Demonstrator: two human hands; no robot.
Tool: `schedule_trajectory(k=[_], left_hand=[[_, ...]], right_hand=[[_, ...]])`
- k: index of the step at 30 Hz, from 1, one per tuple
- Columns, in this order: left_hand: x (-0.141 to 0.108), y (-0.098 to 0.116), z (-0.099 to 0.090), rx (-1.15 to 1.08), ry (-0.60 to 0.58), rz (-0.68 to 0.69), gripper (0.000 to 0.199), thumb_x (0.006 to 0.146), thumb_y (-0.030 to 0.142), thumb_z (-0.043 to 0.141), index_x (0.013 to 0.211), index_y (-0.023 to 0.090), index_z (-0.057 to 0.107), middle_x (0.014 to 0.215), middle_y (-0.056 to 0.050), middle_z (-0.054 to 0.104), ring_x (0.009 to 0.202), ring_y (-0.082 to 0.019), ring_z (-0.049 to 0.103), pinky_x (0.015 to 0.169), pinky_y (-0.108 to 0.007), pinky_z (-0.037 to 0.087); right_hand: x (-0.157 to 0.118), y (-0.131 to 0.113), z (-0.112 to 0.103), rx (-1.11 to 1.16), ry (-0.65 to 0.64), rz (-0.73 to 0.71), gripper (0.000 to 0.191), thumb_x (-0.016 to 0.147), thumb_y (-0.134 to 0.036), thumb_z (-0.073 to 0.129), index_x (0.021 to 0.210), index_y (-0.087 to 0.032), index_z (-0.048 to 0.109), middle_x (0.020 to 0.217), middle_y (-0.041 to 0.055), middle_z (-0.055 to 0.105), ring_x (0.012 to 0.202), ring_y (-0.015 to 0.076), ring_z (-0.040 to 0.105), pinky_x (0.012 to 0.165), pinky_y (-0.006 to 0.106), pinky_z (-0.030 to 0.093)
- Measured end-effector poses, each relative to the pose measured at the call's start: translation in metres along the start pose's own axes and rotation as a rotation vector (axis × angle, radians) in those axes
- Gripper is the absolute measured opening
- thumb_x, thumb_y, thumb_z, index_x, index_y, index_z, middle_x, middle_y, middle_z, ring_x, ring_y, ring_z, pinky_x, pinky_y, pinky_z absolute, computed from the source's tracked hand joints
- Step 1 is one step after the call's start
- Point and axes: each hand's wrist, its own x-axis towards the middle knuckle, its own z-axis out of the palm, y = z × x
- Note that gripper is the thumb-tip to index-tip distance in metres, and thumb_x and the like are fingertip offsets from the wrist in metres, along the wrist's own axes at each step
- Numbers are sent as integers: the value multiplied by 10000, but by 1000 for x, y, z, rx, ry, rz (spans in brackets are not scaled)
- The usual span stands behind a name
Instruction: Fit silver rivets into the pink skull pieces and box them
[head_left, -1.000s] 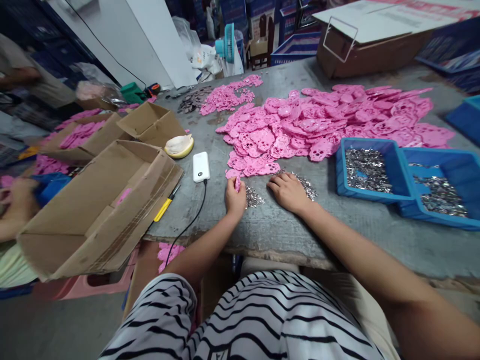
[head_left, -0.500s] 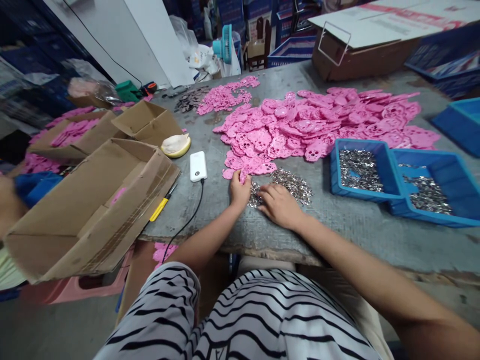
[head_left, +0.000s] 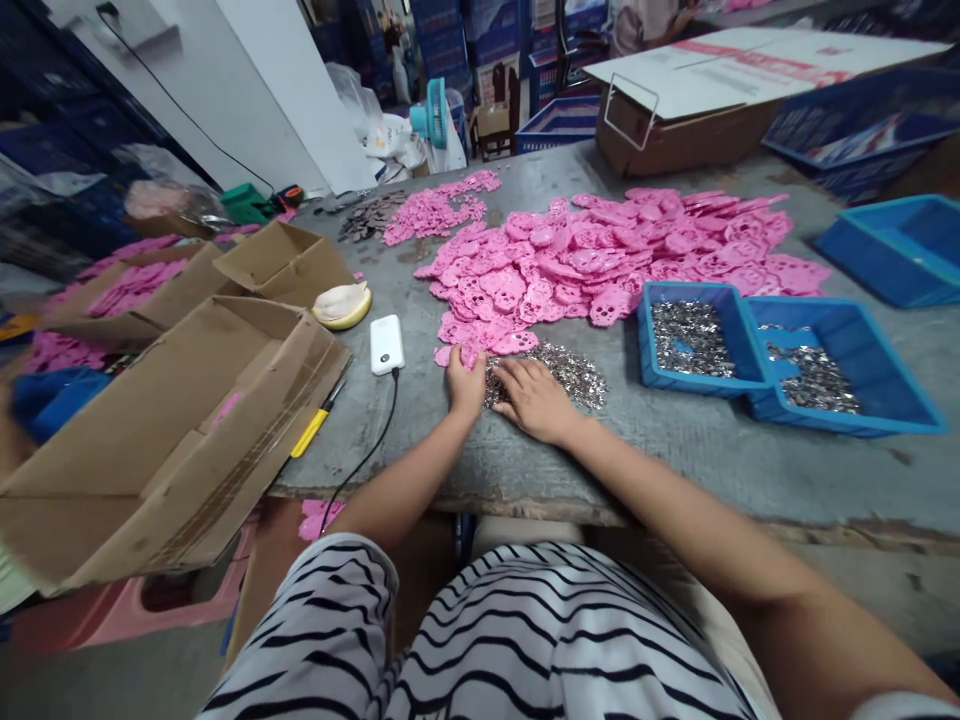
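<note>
My left hand [head_left: 466, 386] is closed on a pink piece [head_left: 469, 356] at the near edge of a large heap of pink skull-shaped pieces [head_left: 600, 250]. Just right of it, my right hand [head_left: 534, 398] lies palm down with its fingers apart, the fingertips on the left part of a pile of small silvery metal parts [head_left: 574, 375]. Whether a small part is under those fingertips cannot be made out. The two hands are close together near the table's front edge.
Two blue trays [head_left: 847, 410] with metal parts stand at the right, another blue tray [head_left: 892, 245] behind them. A cabled white power bank [head_left: 387, 345], a yellow cutter [head_left: 309, 434] and an open cardboard box [head_left: 180, 400] are at the left. A brown box [head_left: 675, 145] stands behind.
The whole view has shifted a little, so most things on the table appear further left. My left hand still holds pink; the fingers of my right hand are more stretched over the metal parts.
</note>
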Motion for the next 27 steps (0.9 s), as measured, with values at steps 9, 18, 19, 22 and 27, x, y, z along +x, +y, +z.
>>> schedule_trajectory(k=[9, 18, 19, 22, 27], left_hand=[[-34, 32, -25, -59, 28, 21, 217, 787, 290, 569, 977, 188, 542, 871, -44, 667, 839, -164, 645, 862, -308, 492], [-99, 68, -14, -387, -716, -305, 306, 712, 413, 685, 871, 177, 572, 655, 0, 624, 533, -102, 576, 513, -224, 466], [-102, 70, -12, -419, -833, -372, 339, 684, 433, 707, 844, 169, 566, 641, 1, 621, 514, -97, 572, 494, -216, 457], [-106, 77, -2, -517, -1072, -542, 413, 609, 467, 753, 770, 151, 541, 610, -3, 616, 473, -98, 570, 458, -214, 449], [-98, 84, 22, -715, -1135, -753, 391, 571, 386, 740, 786, 139, 527, 609, -8, 612, 490, -139, 596, 460, -252, 483]], right_hand=[[-20, 48, 3, -30, 27, -62, 292, 932, -259, 475, 1092, -142, 689, 1233, 132, 638, 1225, 249, 519, 1082, 459, 332], [-13, 62, 0, 3, 48, -79, 295, 948, -269, 450, 1079, -169, 694, 1179, 110, 673, 1185, 243, 550, 1046, 467, 361], [-14, 63, -2, 21, 61, -74, 296, 950, -271, 442, 1084, -176, 689, 1176, 107, 675, 1182, 240, 551, 1043, 466, 361], [-20, 64, -9, 98, 132, -60, 276, 949, -269, 434, 1050, -186, 676, 1159, 97, 679, 1161, 234, 558, 1038, 457, 362], [-51, 69, -24, 221, 292, 121, 152, 910, -279, 492, 834, -196, 595, 944, 104, 689, 953, 239, 602, 830, 384, 468]])
